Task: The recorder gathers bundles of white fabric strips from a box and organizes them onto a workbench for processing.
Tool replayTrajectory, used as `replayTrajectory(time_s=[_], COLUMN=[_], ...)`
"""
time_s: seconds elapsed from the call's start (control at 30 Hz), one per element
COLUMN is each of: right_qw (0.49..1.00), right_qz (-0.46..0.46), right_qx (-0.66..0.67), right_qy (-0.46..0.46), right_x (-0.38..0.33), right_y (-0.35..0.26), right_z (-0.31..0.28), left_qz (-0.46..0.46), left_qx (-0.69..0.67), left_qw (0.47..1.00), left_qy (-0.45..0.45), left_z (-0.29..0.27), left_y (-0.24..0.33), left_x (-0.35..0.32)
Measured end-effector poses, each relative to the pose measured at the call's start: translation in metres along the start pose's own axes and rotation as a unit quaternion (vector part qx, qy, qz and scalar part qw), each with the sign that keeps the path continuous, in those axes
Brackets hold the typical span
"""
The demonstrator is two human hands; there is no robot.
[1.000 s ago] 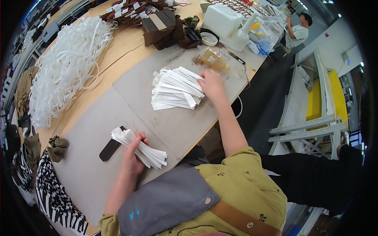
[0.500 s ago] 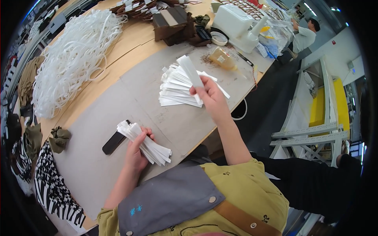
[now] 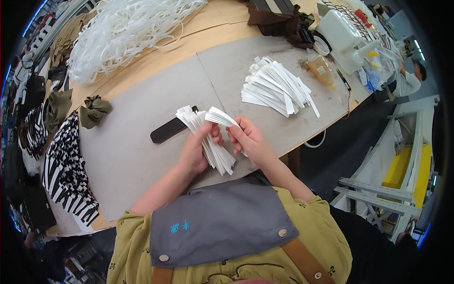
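From where I stand, the person's left hand [image 3: 195, 150] has its grip closed around a thick bunch of white strips [image 3: 217, 154]. The right hand [image 3: 253, 144] pinches a small fan of strips [image 3: 221, 116] between thumb and fingers. The fan is right next to the bunch, but I can't tell if the two touch.

I would say the work is part of the way along. One bunch is gathered in the left hand and a few more strips are in the right. A big, messy pile of strips [image 3: 276, 87] lies on the gray surface [image 3: 132, 177], past the right hand, so plenty look left to pick up.

A black bar [image 3: 166, 131] lies on the surface by the left hand, and the top of the bunch hides one end.

Farther back stands a white jug [image 3: 338, 38] with a spout. Its sides are cloudy, so I can't see what is in it. Near it, a yellowish bottle [image 3: 321, 71] lies on its side. Maybe there is some amber stuff inside, but it looks blurry from here.
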State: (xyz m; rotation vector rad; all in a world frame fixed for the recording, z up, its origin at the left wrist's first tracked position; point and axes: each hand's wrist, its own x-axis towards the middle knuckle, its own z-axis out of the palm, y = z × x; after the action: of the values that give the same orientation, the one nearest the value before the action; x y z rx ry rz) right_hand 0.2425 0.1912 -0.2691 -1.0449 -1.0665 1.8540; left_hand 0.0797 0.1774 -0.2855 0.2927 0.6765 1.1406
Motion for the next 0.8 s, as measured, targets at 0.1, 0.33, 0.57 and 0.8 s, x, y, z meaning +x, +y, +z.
replayTrajectory(time_s=[0.1,0.33,0.57,0.8], right_qw=[0.999,0.999,0.998,0.999], right_qz=[0.037,0.035,0.017,0.006], right_qx=[-0.013,-0.001,0.019,0.010], right_qy=[-0.034,-0.042,-0.055,-0.048], right_x=[-0.003,0.000,-0.002,-0.002], right_y=[0.000,0.007,0.006,0.008], right_z=[0.004,0.009,0.012,0.012], left_qz=[-0.009,0.020,0.016,0.026], left_qx=[-0.048,0.041,0.070,0.063], left_qw=[0.999,0.999,0.997,0.997], left_qy=[0.001,0.005,0.025,0.027], left_z=[-0.007,-0.002,0.001,0.000], left_y=[-0.001,-0.002,-0.001,-0.003], left_x=[0.002,0.000,-0.001,-0.002])
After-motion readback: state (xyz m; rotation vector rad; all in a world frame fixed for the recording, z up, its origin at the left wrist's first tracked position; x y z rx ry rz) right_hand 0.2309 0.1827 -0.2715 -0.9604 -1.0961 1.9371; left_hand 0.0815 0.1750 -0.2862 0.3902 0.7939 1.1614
